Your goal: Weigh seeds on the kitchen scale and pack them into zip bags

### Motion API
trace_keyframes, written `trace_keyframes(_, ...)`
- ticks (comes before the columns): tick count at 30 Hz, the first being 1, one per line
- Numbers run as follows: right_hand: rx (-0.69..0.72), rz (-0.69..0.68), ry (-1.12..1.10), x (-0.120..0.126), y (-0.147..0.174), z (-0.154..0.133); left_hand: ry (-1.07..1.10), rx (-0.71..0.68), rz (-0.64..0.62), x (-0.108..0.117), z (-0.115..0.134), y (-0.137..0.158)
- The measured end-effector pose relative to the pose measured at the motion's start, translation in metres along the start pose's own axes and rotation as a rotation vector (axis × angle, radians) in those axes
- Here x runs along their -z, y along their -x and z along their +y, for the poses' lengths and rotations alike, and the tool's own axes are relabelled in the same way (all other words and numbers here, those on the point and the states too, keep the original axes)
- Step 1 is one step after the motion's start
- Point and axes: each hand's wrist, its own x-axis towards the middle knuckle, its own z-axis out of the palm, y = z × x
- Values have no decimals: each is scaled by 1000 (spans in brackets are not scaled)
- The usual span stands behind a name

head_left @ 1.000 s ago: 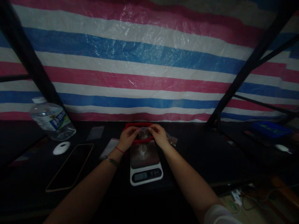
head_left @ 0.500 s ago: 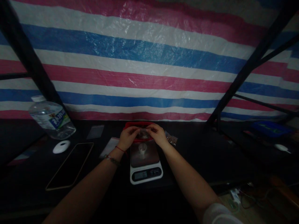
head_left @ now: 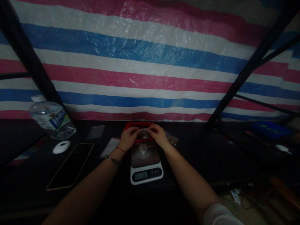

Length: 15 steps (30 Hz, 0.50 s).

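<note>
A small clear plastic bag point(head_left: 143, 133) is pinched at its top edge between my two hands, over the near side of a red tray point(head_left: 127, 125). My left hand point(head_left: 128, 137) grips one corner with thumb and fingers. The other corner is in the closed fingers of my right hand point(head_left: 158, 135). What the bag contains is too dim to make out. Just below it, a white kitchen scale point(head_left: 146, 178) with a dark metal plate carries a small clear cup point(head_left: 142, 149). The digits on its display are not readable.
Right of the tray lies a clear bag of small brownish pieces point(head_left: 172, 139). To the left are flat plastic bags point(head_left: 95, 132), a phone point(head_left: 70, 167), a white mouse point(head_left: 61, 147) and a large water bottle point(head_left: 52, 118). Dark posts point(head_left: 236, 84) flank the striped sheet point(head_left: 145, 84).
The upper edge of the small bag looks slightly more spread and raised between my fingers. Both hands stay nearly in place; the scale and cup have not moved.
</note>
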Motion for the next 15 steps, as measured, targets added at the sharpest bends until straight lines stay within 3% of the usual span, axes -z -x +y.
trace_keyframes(5,-26,14,-42,-1,0,-2,-12,-31,-34,0,0,1)
trace_keyframes(15,85,-22,-6,-2,2,-8,-89,-92,-72,-1,0,2)
